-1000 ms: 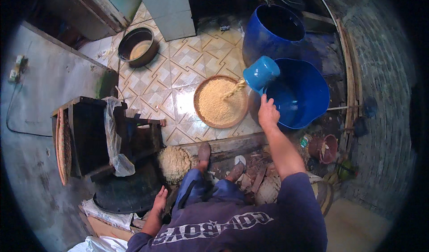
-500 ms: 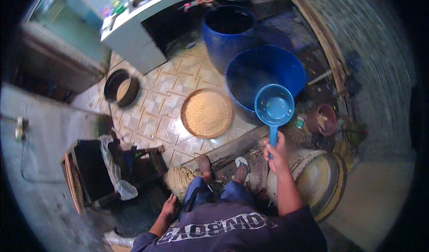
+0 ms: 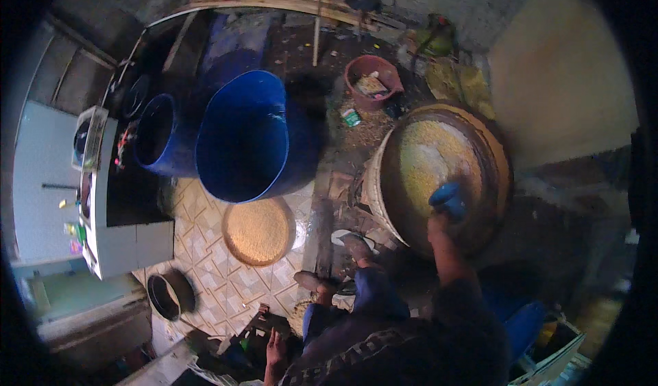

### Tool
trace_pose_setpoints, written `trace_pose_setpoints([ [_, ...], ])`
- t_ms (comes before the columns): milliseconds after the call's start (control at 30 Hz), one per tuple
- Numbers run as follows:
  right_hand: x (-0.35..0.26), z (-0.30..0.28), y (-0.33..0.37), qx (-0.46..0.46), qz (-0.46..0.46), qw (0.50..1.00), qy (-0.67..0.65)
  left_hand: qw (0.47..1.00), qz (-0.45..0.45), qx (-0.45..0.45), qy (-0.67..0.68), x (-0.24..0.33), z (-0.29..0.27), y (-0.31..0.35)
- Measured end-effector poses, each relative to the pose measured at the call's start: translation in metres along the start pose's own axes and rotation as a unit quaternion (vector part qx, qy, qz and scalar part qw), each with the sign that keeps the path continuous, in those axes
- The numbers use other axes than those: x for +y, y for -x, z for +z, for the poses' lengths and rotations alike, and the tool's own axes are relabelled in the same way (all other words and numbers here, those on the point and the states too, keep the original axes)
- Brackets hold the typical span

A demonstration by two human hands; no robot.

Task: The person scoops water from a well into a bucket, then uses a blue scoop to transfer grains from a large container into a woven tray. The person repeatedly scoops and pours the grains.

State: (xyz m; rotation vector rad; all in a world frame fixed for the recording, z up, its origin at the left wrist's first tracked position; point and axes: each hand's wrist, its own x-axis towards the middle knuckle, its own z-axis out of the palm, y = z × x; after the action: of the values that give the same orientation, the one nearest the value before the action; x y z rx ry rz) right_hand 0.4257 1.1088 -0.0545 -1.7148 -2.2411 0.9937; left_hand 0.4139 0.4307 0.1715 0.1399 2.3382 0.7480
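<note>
My right hand grips a blue dipper, tilted low inside a large round drum on the right. Yellow grains, perhaps soybeans, lie in that drum with a paler, wet-looking patch among them. The dipper's bowl is blurred, and what it holds cannot be made out. At the lower edge, my left hand has its fingers stretched out beside my knee, close to a dark low piece of furniture. It holds nothing that I can see.
A wide blue tub stands left of centre, with a blue barrel beyond it. A round tray of tan grains rests on the tiles. Nearby are a dark pot, a reddish bucket and a wooden beam.
My view has swung to the right. The dipper, held up by the blue tub before, is now down inside the grain drum. My left hand stays low by my knee.
</note>
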Motion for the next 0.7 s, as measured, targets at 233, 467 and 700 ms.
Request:
trace_pose_setpoints([
  [233,0.070,0.053,-0.023,-0.152,0.144,0.978,0.020,0.989,0.004,-0.024,-0.143,0.052,-0.015,0.003],
  [467,0.003,0.115,-0.079,0.064,0.098,0.972,-0.206,0.987,-0.064,-0.106,-0.102,0.069,-0.003,-0.010],
  [700,-0.045,0.139,-0.105,-0.246,0.241,0.879,-0.329,0.986,-0.086,-0.116,-0.080,0.066,0.009,-0.008],
])
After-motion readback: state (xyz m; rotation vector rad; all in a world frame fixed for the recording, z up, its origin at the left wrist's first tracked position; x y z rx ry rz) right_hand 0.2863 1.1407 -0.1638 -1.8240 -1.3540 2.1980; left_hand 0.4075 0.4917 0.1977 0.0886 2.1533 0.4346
